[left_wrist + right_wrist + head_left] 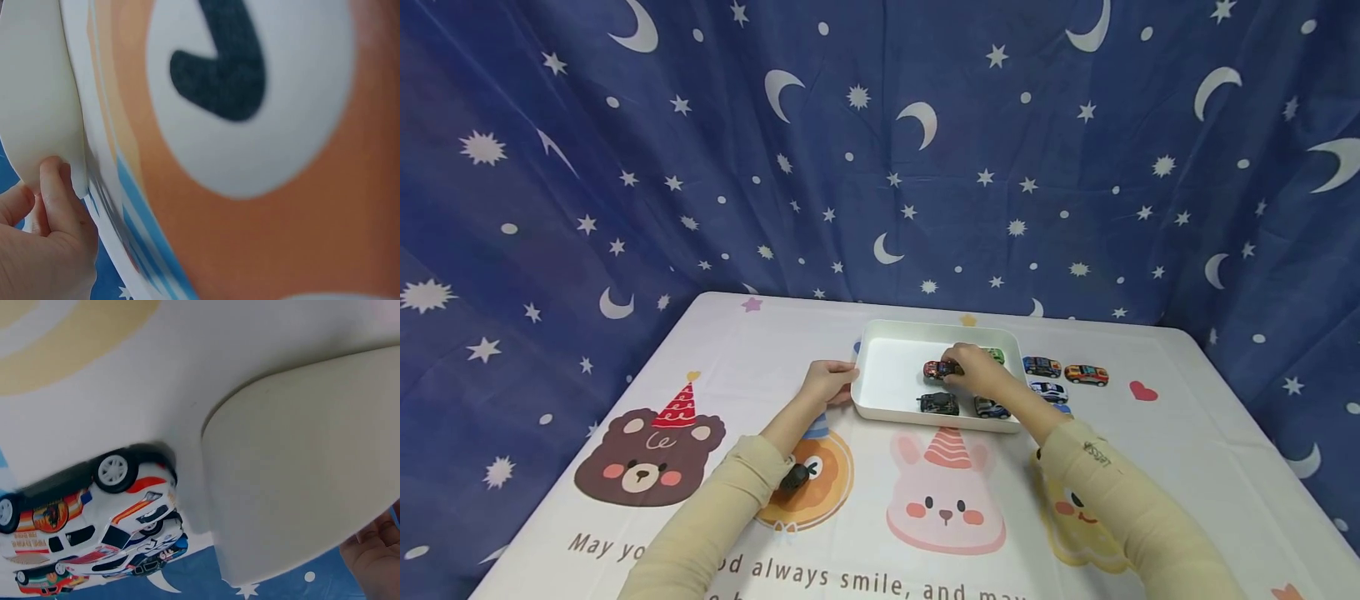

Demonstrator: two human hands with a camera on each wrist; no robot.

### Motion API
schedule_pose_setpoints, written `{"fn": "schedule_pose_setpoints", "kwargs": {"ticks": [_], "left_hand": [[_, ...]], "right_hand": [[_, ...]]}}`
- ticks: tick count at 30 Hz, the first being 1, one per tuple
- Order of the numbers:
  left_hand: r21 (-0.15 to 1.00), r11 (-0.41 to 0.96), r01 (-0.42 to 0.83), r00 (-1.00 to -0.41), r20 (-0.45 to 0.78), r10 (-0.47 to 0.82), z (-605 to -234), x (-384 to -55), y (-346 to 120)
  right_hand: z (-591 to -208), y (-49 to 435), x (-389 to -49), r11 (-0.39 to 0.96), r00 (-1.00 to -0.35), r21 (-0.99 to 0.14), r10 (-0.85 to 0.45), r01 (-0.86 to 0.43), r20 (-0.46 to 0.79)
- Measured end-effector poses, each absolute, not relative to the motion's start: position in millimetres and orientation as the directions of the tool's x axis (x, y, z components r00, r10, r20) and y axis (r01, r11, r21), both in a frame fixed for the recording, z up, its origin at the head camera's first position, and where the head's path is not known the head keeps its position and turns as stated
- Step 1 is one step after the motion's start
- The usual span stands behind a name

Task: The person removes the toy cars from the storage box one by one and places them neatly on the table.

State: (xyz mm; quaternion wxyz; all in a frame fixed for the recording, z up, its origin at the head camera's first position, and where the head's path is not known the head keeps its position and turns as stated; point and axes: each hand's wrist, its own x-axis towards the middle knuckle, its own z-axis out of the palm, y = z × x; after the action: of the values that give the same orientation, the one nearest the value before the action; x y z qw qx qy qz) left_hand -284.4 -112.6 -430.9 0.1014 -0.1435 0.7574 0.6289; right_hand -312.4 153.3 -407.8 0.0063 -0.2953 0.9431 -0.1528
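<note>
A white tray [887,408] lies on the table. My left hand [829,383] holds its left end, and the left wrist view shows thumb and fingers [57,194] at the tray's edge. Inside the tray, my right hand [976,371] pinches a red toy car [935,369] by its right end. Around it in the tray are a black toy car [938,404], a dark blue toy car [991,407] and a green toy car [995,355], the last two partly hidden. The tray wall hides most of the right hand [378,556] in the right wrist view.
Right of the tray stand a blue toy car [1042,367], an orange toy car [1086,375] and a white toy car [1048,391]. Another blue one [1062,408] is mostly behind the right forearm. A small black object [794,477] lies by the left sleeve.
</note>
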Motion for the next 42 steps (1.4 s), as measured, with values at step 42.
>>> {"fn": "schedule_pose_setpoints", "kwargs": {"ticks": [42], "left_hand": [[0.916, 0.170, -0.362, -0.931, -0.349, -0.104, -429.3, -284.4, -111.3]], "right_hand": [[-363.0, 186.1, -257.3, 0.644, -0.813, -0.510, -0.531, -0.570, 0.238]]}}
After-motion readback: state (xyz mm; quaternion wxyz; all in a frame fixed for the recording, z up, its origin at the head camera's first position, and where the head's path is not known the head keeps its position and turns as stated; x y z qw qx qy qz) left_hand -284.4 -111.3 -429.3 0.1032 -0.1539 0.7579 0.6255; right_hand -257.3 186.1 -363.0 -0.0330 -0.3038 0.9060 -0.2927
